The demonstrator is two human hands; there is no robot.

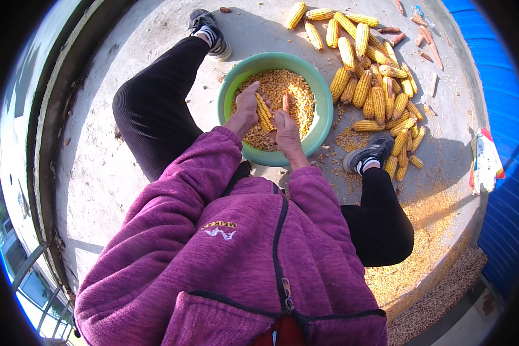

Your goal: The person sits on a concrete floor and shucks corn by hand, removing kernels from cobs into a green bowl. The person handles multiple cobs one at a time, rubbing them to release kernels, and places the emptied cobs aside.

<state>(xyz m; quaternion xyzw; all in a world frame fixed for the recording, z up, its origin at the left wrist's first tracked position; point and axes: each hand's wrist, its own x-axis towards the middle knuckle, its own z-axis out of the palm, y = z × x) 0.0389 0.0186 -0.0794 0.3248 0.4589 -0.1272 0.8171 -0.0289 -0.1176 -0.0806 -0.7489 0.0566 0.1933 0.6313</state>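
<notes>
A green plastic basin (322,125) stands between my legs with loose yellow corn kernels (300,88) in it. Over the basin, my left hand (246,108) holds an ear of corn (264,114) tilted along its palm. My right hand (286,134) is closed around a reddish bare corncob (285,103), which sticks up past the thumb. The right fingertips meet the lower end of the ear, and the part of the cob inside that hand is hidden.
A heap of corn ears (374,93) lies right of the basin, reaching my shoe (372,151). Bare cobs (430,43) lie at the far right. Spread kernels (428,229) cover the floor at lower right. A printed plastic bag (486,160) rests at the blue corrugated sheet's (497,86) edge.
</notes>
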